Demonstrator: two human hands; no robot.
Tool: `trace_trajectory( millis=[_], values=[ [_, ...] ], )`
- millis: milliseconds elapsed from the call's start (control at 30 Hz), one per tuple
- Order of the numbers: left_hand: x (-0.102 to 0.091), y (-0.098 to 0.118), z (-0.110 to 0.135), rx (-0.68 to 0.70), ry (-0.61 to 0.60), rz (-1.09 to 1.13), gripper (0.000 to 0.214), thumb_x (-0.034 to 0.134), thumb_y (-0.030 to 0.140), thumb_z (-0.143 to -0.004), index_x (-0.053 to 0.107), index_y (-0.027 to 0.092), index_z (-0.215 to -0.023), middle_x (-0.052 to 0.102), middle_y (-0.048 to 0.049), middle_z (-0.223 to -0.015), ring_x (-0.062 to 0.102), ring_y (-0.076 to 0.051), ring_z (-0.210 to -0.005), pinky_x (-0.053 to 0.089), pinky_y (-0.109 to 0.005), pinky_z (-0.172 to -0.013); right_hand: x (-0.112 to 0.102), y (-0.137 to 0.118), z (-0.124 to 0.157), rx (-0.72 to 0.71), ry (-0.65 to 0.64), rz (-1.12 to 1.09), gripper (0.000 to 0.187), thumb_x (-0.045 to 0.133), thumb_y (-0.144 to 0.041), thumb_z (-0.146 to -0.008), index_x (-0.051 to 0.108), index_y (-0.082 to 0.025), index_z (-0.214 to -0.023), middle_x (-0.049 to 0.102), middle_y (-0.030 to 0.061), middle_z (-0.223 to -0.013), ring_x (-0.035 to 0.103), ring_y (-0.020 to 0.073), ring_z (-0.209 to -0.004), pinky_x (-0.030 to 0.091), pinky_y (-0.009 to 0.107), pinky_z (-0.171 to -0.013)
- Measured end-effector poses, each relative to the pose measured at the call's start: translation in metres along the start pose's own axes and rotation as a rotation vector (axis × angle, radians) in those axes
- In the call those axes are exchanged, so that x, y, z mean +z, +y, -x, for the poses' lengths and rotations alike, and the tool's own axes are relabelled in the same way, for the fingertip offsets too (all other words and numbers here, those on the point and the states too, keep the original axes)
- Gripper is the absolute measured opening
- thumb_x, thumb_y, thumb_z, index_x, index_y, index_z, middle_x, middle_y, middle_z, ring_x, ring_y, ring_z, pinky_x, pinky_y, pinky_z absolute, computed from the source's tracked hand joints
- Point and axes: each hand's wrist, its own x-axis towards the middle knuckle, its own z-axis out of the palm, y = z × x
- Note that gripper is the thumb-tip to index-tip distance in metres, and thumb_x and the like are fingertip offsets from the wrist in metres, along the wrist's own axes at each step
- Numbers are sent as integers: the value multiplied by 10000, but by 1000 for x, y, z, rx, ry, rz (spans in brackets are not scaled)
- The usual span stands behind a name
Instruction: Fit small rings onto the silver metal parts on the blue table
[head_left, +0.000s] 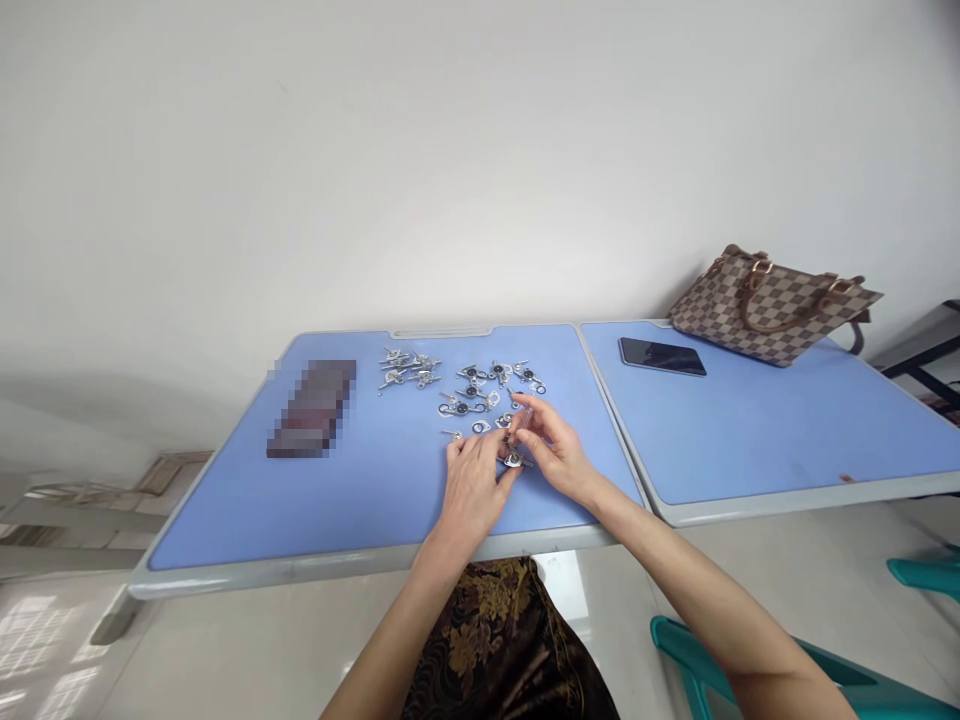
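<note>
"So, what have we got between our hands?"

"We're working at one metal fitting (pixel 513 459), close over the tabletop (pixel 225 530), just in front of the scattered fittings (pixel 487 388). Our left hand (pixel 472 490) curls in on one side of it, and our right hand (pixel 555 450) comes in from the other."

"And the grip?"

"Narrow on both sides. Our right thumb and forefinger (pixel 525 407) pinch a clear sliver (pixel 523 420) just above the fitting, though it's too small for us to name. Our left fingers (pixel 491 450) close in against the fitting, but we can't tell whether they're really gripping it."

"Anything else near us?"

"On the next tabletop (pixel 750 430) we see a phone (pixel 662 356), with a checked handbag (pixel 772 310) just behind it."
</note>
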Motion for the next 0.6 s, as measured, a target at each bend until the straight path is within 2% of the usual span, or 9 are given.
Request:
trace_trajectory(
  millis=[200,400,600],
  values=[
    [-3,3,2,-4,36,27,355,702,238,-796,538,230,-1111,661,8,-962,592,-205,-963,311,-388,-923,-4,-3,0,-14,80,-64,368,464,-316,-975,400,-248,-1331,545,31,-951,567,150,-790,505,330,-789],
    [-8,5,4,42,78,-13,36,625,201,-862,591,212,-858,674,0,-914,578,-205,-921,318,-375,-874,-8,-3,-1,16,175,-26,349,470,-320,-967,414,-240,-1302,532,31,-931,547,149,-751,502,314,-736],
    [-6,0,4,34,49,-28,70,588,176,-891,596,211,-830,679,3,-877,582,-201,-896,315,-376,-862,-8,-5,-1,10,170,-39,342,489,-299,-957,434,-243,-1290,535,24,-913,554,146,-740,497,309,-716]
  ],
)
